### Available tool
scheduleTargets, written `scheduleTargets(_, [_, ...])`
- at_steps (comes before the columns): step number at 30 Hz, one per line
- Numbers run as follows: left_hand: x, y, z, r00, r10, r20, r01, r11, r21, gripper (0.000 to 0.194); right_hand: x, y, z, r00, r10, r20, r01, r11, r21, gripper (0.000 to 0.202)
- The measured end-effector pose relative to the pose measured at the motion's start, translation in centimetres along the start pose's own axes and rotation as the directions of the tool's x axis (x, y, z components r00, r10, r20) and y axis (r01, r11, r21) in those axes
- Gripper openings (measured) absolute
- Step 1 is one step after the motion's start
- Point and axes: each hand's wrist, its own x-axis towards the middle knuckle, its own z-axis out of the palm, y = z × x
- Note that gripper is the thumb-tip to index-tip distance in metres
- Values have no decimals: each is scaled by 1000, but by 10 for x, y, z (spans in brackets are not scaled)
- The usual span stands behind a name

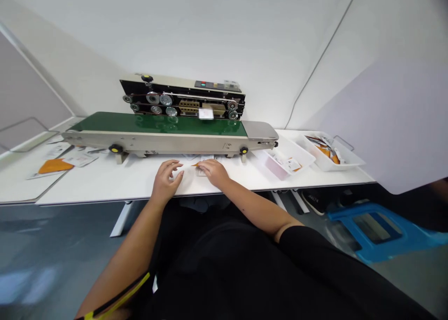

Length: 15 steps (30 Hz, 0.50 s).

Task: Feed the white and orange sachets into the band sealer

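My left hand (165,182) hovers by the front of the white table, its curved fingers apart and nothing between them. Just across from it, my right hand (214,171) pinches a small packet (200,172), whose orange corner pokes out toward the left hand. Most of that packet is hidden under the fingers. Behind both hands stands a band sealer with a green conveyor belt (115,122). A small white packet (206,114) is upright at the sealer's heating section.
Orange and white packets (56,165) lie at the table's left end. On the right are a white bin (304,159) with a few packets and a second bin (352,160) with several more. A blue stool (385,236) stands on the floor at right.
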Motion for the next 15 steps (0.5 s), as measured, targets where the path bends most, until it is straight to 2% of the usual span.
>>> scheduleTargets(3, [2,2,-1,999,-16,33,17,1000,-22,27,-5,-4,-9,972,98,-214,-72,989,127,32])
scheduleTargets(5, [3,4,-2,992,-29,120,35,998,-48,35,-8,-8,-14,956,144,-257,-93,975,200,33])
scheduleTargets(7, [4,5,-2,973,-39,227,55,996,-65,45,-10,-12,-16,969,147,-200,-92,961,262,32])
scheduleTargets(9, [5,4,-1,952,-72,298,91,995,-50,46,-11,-15,-15,988,124,-88,-90,942,322,30])
scheduleTargets(12, [3,1,0,934,-151,324,158,987,4,33,-10,-15,-9,990,134,35,-137,903,407,25])
scheduleTargets(15, [2,-2,-1,932,-206,299,219,976,-9,35,-8,-10,-1,979,181,94,-204,837,508,27])
